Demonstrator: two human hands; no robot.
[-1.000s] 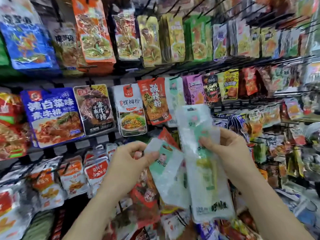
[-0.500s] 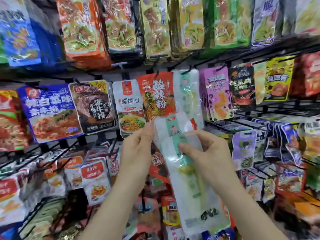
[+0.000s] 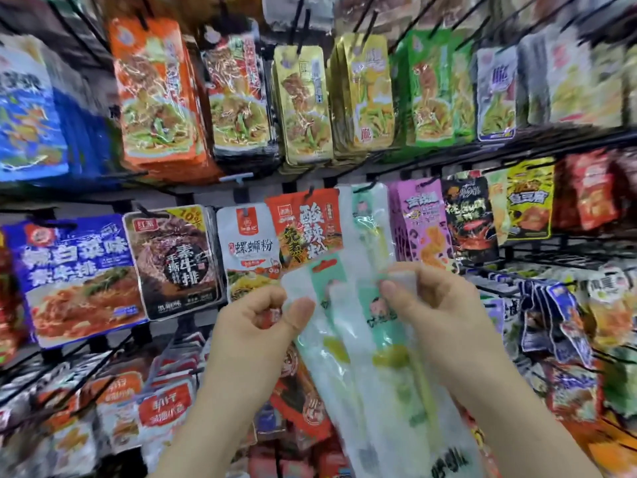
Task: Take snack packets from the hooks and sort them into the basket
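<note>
In front of a wall rack of black wire hooks (image 3: 304, 20) crowded with hanging snack packets, both hands are raised at mid-height. The left hand (image 3: 262, 322) pinches the top corner of a long white translucent plastic packet with a mint-green stripe (image 3: 320, 357). Its thumb is pressed on the front and its other fingers are curled. The right hand (image 3: 437, 312) pinches the top of a second long white translucent packet (image 3: 389, 377) with the same green stripe, thumb on the front and fingers behind.

The two packets hang down from the hands side by side, the second overlapping the first's right edge. Their lower ends run out of the bottom of the view.

Just above the hands, hanging white-and-green packets (image 3: 365, 219) of the same kind sit on a hook in the middle row. To their left on that row hang four more:
- a red-orange foil packet with large white characters (image 3: 306, 229)
- a white packet with a red label (image 3: 248, 246)
- a dark brown packet with a round black panel (image 3: 172, 260)
- a wide blue packet picturing red noodles (image 3: 76, 274)

To their right hang a purple-pink packet (image 3: 420, 222) and a black packet (image 3: 472, 215). The row above carries an orange packet (image 3: 155, 94), gold packets (image 3: 303, 105) and green packets (image 3: 431, 88). The edges of the view are blurred.
</note>
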